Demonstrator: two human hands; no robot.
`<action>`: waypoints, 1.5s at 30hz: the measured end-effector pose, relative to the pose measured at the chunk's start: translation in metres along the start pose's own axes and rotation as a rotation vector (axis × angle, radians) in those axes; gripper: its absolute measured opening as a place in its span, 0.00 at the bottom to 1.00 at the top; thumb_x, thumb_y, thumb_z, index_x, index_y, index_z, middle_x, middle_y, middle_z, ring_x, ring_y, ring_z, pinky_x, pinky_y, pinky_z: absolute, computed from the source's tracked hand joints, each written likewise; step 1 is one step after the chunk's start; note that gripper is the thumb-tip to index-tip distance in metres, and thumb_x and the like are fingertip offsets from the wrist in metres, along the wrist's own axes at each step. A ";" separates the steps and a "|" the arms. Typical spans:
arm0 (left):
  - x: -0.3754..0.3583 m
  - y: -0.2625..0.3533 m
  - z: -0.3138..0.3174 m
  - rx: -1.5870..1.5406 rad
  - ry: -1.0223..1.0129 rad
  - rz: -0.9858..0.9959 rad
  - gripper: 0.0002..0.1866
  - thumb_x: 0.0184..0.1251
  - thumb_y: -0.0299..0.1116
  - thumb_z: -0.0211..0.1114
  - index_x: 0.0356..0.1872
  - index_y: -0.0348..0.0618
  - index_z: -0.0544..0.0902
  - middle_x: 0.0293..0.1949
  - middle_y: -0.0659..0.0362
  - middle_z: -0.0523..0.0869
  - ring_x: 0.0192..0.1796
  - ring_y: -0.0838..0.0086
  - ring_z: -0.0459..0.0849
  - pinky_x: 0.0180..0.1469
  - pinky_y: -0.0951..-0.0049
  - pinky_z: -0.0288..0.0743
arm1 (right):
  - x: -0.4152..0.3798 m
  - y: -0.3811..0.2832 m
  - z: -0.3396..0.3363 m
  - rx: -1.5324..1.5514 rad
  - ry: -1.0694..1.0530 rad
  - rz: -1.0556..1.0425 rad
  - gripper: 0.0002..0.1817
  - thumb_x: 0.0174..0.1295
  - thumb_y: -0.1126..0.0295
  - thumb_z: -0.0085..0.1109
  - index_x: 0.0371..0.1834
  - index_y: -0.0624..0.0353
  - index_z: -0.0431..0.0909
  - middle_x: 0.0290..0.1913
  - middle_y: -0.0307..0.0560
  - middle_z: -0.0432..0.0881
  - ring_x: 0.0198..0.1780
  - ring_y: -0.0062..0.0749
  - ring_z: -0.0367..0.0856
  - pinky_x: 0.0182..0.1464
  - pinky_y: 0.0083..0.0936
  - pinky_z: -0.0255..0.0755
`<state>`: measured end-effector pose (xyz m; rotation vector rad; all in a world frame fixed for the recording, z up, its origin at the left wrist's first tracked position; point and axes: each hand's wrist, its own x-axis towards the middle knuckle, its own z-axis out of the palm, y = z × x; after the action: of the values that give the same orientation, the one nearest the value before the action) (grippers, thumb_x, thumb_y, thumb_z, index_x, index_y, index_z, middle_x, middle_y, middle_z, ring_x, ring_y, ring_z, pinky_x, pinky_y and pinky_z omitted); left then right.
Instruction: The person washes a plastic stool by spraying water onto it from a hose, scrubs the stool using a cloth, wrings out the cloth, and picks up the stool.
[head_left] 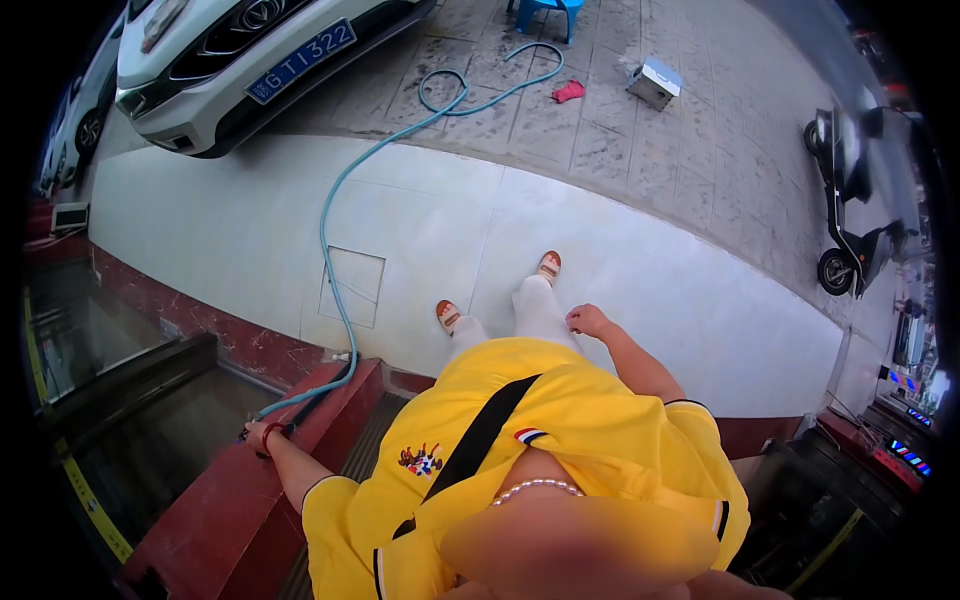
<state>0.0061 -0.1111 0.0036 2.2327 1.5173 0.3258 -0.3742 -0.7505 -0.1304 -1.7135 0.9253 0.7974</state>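
My left hand (258, 434), with a red band at the wrist, reaches out to the left and grips the dark end of a light blue hose (330, 210) beside a red stone ledge (230, 490). The hose runs forward over the white tiles and curls in loops on the grey paving. My right hand (588, 320) hangs beside my right leg with the fingers curled in and nothing in it. I wear a yellow shirt, white trousers and sandals (548, 266).
A white car (230, 60) with a blue plate is parked ahead on the left. A red rag (568, 91), a metal box (654, 82) and a blue stool (545, 12) lie on the paving. A scooter (845, 190) stands at the right. Glass doors are on the left.
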 end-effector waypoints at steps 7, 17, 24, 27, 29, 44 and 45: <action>-0.195 -0.071 0.140 0.634 -0.703 0.641 0.22 0.56 0.39 0.59 0.41 0.25 0.73 0.42 0.38 0.79 0.45 0.50 0.79 0.46 0.61 0.71 | -0.033 0.026 -0.128 -0.635 0.387 0.126 0.14 0.55 0.69 0.48 0.44 0.55 0.77 0.47 0.47 0.76 0.52 0.36 0.71 0.50 0.40 0.62; -0.594 0.053 0.143 0.616 -1.633 1.294 0.24 0.54 0.42 0.62 0.49 0.38 0.75 0.39 0.50 0.81 0.42 0.61 0.79 0.46 0.67 0.72 | 0.035 0.069 -0.281 -0.021 0.299 0.081 0.19 0.49 0.63 0.56 0.45 0.56 0.77 0.41 0.50 0.81 0.45 0.41 0.77 0.49 0.32 0.70; -0.672 0.112 0.210 0.661 -1.711 1.530 0.24 0.54 0.44 0.61 0.48 0.40 0.76 0.41 0.51 0.80 0.44 0.60 0.78 0.47 0.66 0.72 | 0.061 0.064 -0.308 -0.262 -0.152 -0.004 0.21 0.48 0.63 0.55 0.49 0.51 0.76 0.44 0.48 0.80 0.48 0.41 0.76 0.52 0.29 0.69; -0.709 0.127 0.231 0.758 -1.787 1.555 0.20 0.55 0.42 0.60 0.45 0.41 0.78 0.40 0.51 0.81 0.44 0.59 0.78 0.47 0.65 0.71 | 0.062 0.057 -0.329 -0.122 -0.144 -0.017 0.19 0.49 0.64 0.54 0.46 0.53 0.77 0.41 0.50 0.81 0.44 0.43 0.77 0.49 0.29 0.70; -0.738 0.150 0.244 0.869 -1.783 1.744 0.14 0.56 0.39 0.57 0.39 0.43 0.82 0.37 0.51 0.81 0.43 0.58 0.77 0.45 0.63 0.71 | 0.073 0.056 -0.361 -0.217 -0.067 -0.003 0.16 0.50 0.64 0.54 0.43 0.54 0.78 0.39 0.51 0.81 0.43 0.44 0.77 0.48 0.31 0.70; -0.906 0.266 0.315 0.535 -2.047 0.956 0.07 0.63 0.30 0.52 0.31 0.39 0.76 0.29 0.62 0.77 0.34 0.76 0.72 0.39 0.75 0.68 | 0.130 0.079 -0.577 0.690 0.014 0.087 0.04 0.59 0.72 0.49 0.29 0.57 0.73 0.29 0.31 0.70 0.35 0.19 0.66 0.41 0.17 0.63; -0.924 0.273 0.316 0.612 -2.148 0.961 0.05 0.64 0.28 0.52 0.30 0.40 0.75 0.27 0.67 0.75 0.33 0.82 0.69 0.38 0.80 0.67 | 0.141 0.088 -0.596 0.668 -0.036 0.121 0.04 0.59 0.72 0.49 0.29 0.57 0.73 0.28 0.32 0.71 0.35 0.20 0.67 0.41 0.17 0.63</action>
<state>0.0148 -1.1188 -0.1119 1.6728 -0.6763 -1.7998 -0.3291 -1.3669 -0.1150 -1.0655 1.1225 0.5087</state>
